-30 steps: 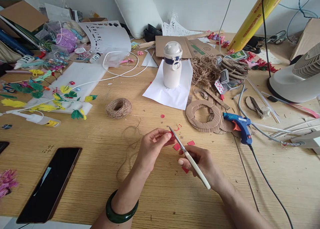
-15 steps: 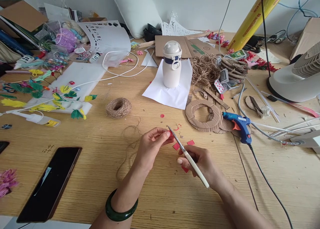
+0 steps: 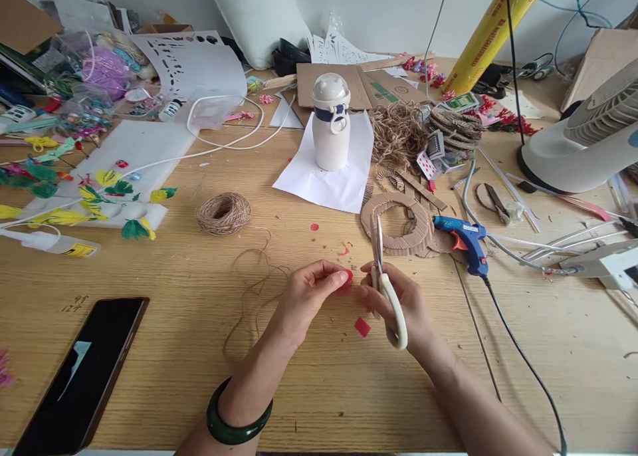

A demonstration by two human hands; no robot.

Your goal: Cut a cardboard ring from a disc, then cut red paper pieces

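My left hand (image 3: pixel 314 295) pinches a small red piece (image 3: pixel 348 276) between thumb and fingertips. Just to its right, my right hand (image 3: pixel 396 296) holds white-handled scissors (image 3: pixel 391 310), their blades pointing up and away, apart from the red piece. A red square (image 3: pixel 362 326) lies on the table below the hands. Beyond them are a red disc (image 3: pixel 314 227) and thin red scraps (image 3: pixel 345 248). The scissor tips overlap the view of a cardboard ring (image 3: pixel 399 222).
A twine ball (image 3: pixel 224 213) with loose strands lies left of the hands. A white bottle (image 3: pixel 331 127) stands on paper behind. Right are a blue glue gun (image 3: pixel 463 240) with cable and a fan (image 3: pixel 583 137); a phone (image 3: pixel 82 376) lies front left.
The scissors have moved right, away from the red piece, and turned so their blades point upward. Both hands have shifted slightly right. The view has shifted a little too.
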